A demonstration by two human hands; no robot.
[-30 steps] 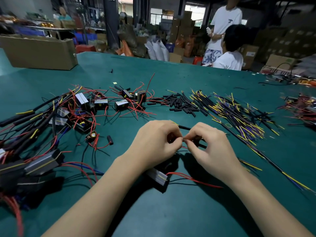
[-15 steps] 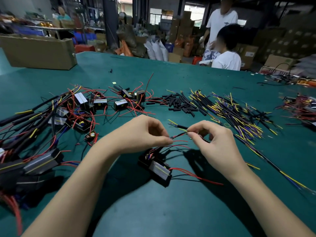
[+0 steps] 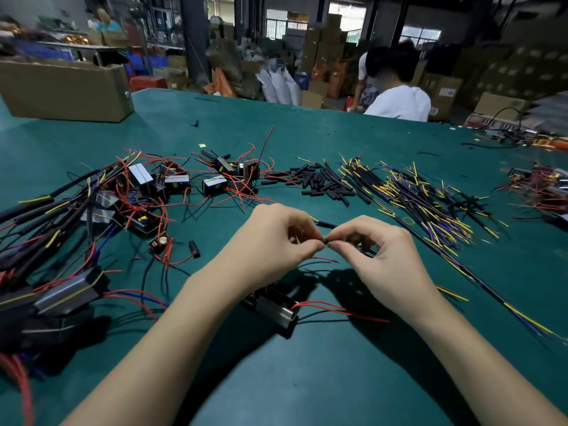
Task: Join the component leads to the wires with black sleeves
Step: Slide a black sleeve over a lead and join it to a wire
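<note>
**Lead meeting sleeved wire, joint not yet covered**

You had the joint itself between your fingertips: a short black sleeve (image 3: 323, 240) sat right where your two hands met, raised a little above the tabletop (image 3: 307, 379). Your left hand (image 3: 276, 238) pinched a thin lead between thumb and forefinger, and your right hand (image 3: 378, 256) pinched the black-sleeved wire (image 3: 327, 224), whose yellow-tipped far end ran out behind your left fingers. Whether the bare ends were already twisted together was too small to tell.

The component (image 3: 273, 309) those leads belonged to lay on the tabletop just under your left wrist, its red leads (image 3: 338, 312) trailing to the right beneath your right hand.

By my reading you were mid-join on one lead. The next move would have called for a steady pinch on both sides while the sleeve slid over the bare joint, without tugging the component off its spot.

Farther out, the loose sleeves (image 3: 319, 182) lay in a heap beyond your hands, the pile of wires (image 3: 424, 195) to their right, and the other components (image 3: 147, 192) in a red tangle to your left.
</note>
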